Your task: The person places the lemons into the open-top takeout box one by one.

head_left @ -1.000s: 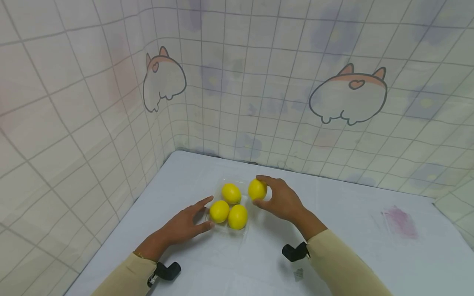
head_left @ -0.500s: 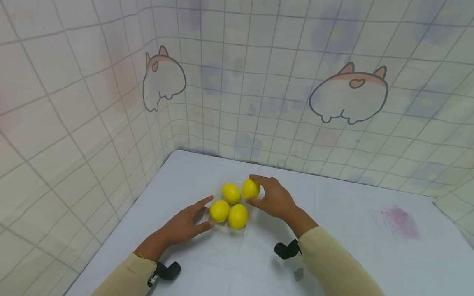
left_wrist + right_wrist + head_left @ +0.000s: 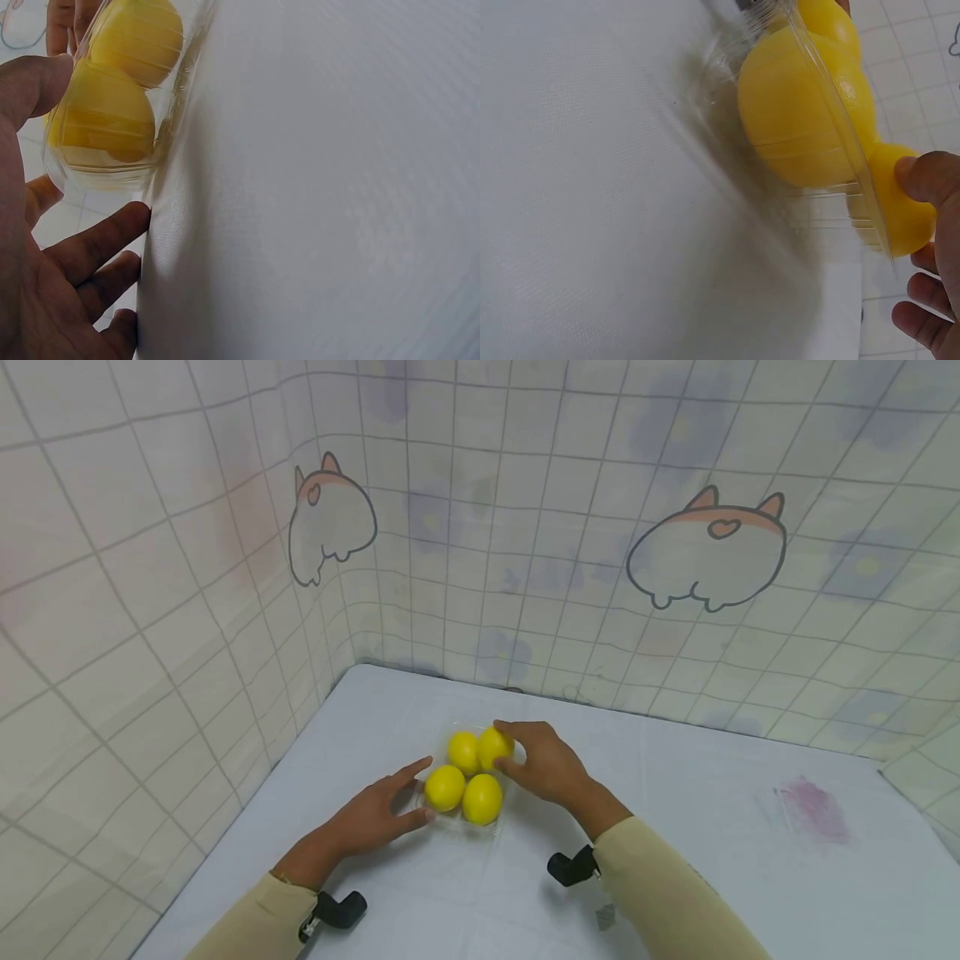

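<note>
A clear plastic container (image 3: pixel 480 829) on the table holds yellow lemons. Two lemons sit in its near half, a left one (image 3: pixel 444 788) and a right one (image 3: pixel 482 799); another lemon (image 3: pixel 462 752) lies at the back left. My right hand (image 3: pixel 553 762) holds a fourth lemon (image 3: pixel 495 748) between thumb and fingers, low in the back right part of the container, against its neighbour. In the right wrist view this lemon (image 3: pixel 904 202) is partly below the rim. My left hand (image 3: pixel 369 814) is spread at the container's left side, thumb tip right at the rim in the left wrist view.
The white table (image 3: pixel 712 843) has a pinkish stain (image 3: pixel 813 810) at the right and a small grey patch (image 3: pixel 605 916) near the front. Tile-patterned sheets (image 3: pixel 525 527) stand behind and to the left. Black wrist mounts (image 3: pixel 573 866) stick out from both sleeves.
My right hand has moved left with its lemon, from beside the container into its back right part. The back left lemon has shifted slightly left. My left hand has stayed still.
</note>
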### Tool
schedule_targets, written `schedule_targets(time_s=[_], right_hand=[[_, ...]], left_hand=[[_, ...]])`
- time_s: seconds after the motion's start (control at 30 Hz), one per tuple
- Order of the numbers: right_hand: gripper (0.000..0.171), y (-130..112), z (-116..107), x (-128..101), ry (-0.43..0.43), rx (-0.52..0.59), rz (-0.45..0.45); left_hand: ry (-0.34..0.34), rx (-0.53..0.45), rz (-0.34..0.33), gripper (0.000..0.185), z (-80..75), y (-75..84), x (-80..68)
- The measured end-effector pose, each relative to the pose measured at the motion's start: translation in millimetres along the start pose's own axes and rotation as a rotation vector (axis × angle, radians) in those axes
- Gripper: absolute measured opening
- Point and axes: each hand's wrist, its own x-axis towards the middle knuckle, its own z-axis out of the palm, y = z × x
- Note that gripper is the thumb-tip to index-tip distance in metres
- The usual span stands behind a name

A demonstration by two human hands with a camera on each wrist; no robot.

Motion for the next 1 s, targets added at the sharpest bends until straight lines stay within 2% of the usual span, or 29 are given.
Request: schedule_targets(time_s=[0.47,1.0], right_hand=[[0.054,-1.8,6.0,-0.8,0.016,-0.018,0.034],[0.056,-4.7,9.3,-4.9,0.009,-0.132,0.054]], left_hand=[[0.009,0.006,0.018,0.083,1.6,-2.5,0.7],[0.016,-0.001,0.004,0.084,2.6,-1.6,1.7]])
